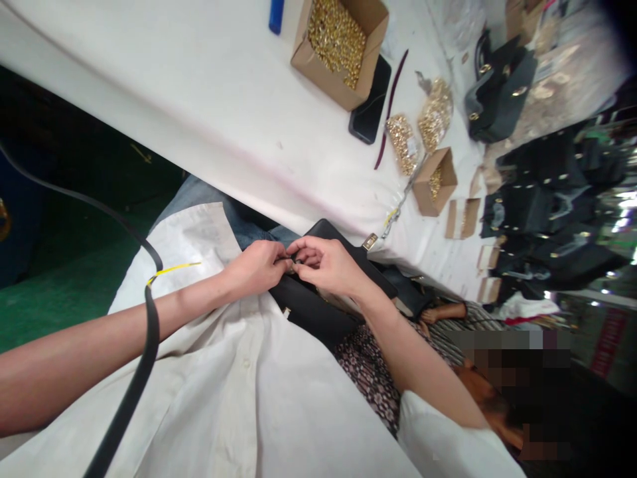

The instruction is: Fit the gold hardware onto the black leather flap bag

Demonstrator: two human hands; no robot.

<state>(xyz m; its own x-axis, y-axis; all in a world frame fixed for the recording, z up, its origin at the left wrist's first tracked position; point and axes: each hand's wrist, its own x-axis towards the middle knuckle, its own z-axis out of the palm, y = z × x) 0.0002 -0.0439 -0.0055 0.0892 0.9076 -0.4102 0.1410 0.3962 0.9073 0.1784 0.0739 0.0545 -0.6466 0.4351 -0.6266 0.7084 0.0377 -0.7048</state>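
A black handbag [311, 309] lies across my lap, partly hidden under my hands. My left hand [261, 265] is closed, thumb and forefinger pinched together over the bag. Against those fingertips my right hand [331, 265] pinches too, its other fingers curled. Between the two sets of fingertips is something small with a dark part and a slight glint; its kind is not clear. Gold-coloured hardware shows on the bag's near side, and a gold clasp [369, 241] sits by its far edge at the table.
The white-covered table [199, 93] bears a cardboard box [326, 79] of gold-coloured hardware, a phone [371, 106], filled clear bags [403, 143] and a smaller box [435, 182]. Black handbags [537, 212] stand beyond. A co-worker sits close on my right. A black strap [153, 318] crosses my left forearm.
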